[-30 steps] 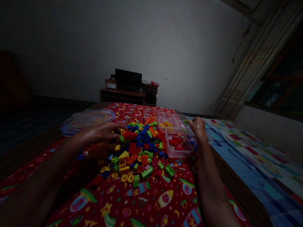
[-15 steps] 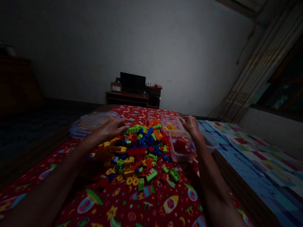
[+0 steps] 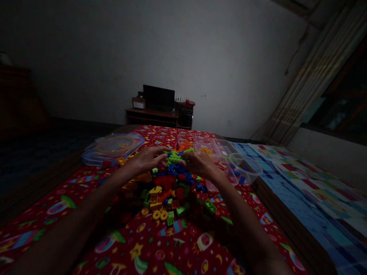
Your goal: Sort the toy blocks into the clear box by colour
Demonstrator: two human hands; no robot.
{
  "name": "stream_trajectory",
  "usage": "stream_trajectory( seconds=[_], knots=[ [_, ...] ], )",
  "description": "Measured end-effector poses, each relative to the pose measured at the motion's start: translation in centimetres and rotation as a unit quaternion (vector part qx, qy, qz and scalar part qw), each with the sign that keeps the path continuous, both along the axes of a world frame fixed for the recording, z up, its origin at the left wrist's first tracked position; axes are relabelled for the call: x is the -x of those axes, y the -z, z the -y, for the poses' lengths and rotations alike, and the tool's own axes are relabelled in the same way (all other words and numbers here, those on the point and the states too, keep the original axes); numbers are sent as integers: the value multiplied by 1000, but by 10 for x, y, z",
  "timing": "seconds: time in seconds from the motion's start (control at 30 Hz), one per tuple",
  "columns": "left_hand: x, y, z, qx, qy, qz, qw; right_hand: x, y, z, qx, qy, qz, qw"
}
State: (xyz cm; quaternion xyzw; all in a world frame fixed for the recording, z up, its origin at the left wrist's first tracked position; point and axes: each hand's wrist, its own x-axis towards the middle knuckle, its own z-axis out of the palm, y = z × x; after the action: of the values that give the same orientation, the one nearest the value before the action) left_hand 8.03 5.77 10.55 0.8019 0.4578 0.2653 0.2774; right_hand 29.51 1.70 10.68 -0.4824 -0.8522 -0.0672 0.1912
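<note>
A heap of coloured plastic building blocks (image 3: pixel 169 187) lies on a red patterned cloth (image 3: pixel 177 248). My left hand (image 3: pixel 149 158) and my right hand (image 3: pixel 199 162) meet at the far side of the heap, fingers curled around a cluster of green blocks (image 3: pixel 174 157). Clear plastic sorting tubs (image 3: pixel 218 147) stand to the right of the heap; one holds yellow pieces (image 3: pixel 205 151), another orange pieces (image 3: pixel 185 145). A clear round bowl (image 3: pixel 246 168) sits at the right edge.
A clear lid or tray with a yellow ring (image 3: pixel 114 147) lies at the left back. A blue patchwork mat (image 3: pixel 301 198) lies to the right. A low wooden stand with a dark screen (image 3: pixel 159 105) stands against the far wall. The room is dim.
My right hand left the tubs and came left to the heap's far side. My left hand moved right to meet it at the green blocks.
</note>
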Motion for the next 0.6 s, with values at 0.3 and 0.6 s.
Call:
stream_trajectory(
  seconds=[0.3,0.6],
  knots=[
    [6,-6,0,-112,7,-123,986,-83,-12,-18,-50,304,-3,951],
    [1,29,-22,-169,57,-114,977,-152,-11,-49,-36,464,-32,884]
  ],
)
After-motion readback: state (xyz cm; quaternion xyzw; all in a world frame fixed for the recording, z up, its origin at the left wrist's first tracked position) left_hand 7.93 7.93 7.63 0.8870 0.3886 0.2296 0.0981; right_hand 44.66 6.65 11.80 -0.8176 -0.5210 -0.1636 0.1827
